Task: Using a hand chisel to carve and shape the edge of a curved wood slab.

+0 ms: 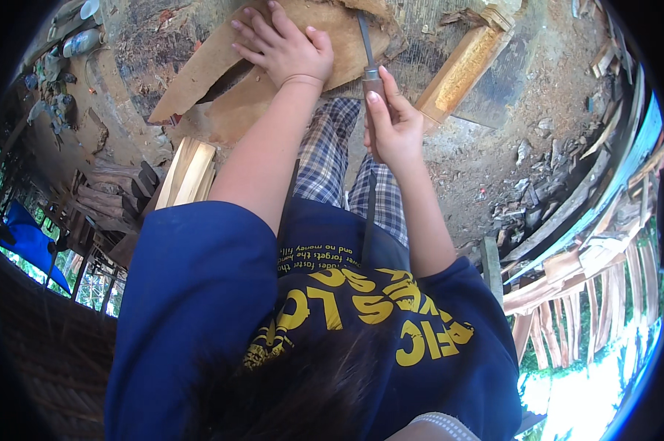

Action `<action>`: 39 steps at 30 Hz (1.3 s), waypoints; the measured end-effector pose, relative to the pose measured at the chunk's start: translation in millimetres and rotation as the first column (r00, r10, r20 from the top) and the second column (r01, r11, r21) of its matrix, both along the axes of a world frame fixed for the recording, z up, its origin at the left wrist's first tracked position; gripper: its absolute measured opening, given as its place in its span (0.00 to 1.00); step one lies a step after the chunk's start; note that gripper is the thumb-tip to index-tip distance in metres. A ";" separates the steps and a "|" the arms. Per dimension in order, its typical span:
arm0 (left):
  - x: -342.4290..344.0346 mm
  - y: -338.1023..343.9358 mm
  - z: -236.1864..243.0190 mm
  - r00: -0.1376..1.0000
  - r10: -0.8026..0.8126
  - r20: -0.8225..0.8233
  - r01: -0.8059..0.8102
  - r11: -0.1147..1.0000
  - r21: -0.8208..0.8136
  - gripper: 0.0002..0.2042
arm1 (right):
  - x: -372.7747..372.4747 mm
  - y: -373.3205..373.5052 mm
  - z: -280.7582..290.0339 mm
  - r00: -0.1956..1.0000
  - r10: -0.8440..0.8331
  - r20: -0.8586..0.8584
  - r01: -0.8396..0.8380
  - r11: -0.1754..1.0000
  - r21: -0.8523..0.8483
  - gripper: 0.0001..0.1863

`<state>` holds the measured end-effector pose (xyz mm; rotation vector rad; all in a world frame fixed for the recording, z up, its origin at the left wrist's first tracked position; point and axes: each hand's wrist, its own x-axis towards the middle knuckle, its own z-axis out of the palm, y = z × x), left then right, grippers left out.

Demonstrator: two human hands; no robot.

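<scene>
My left hand lies with its fingers spread on a broad, light-brown piece that looks like carved wood. A dark slit runs through that piece on the left. Closed around the brown wooden handle of a chisel is my right hand, thumb along the handle. The narrow metal blade points away from me, and its far end meets the upper edge of the brown piece, where the tip is hard to make out.
A squared wood block lies on the ground to the right of the chisel. Another pale split block is by my left forearm. Wood chips litter the right side, near a slatted wooden fence. Bottles lie at the far left.
</scene>
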<state>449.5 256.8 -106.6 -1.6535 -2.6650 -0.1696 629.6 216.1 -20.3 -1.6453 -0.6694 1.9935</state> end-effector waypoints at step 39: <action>4.6 3.4 9.8 1.000 -0.004 -0.022 0.004 1.000 0.011 0.35 | 31.5 45.6 33.2 0.980 0.136 -0.147 -0.161 0.972 -0.172 0.26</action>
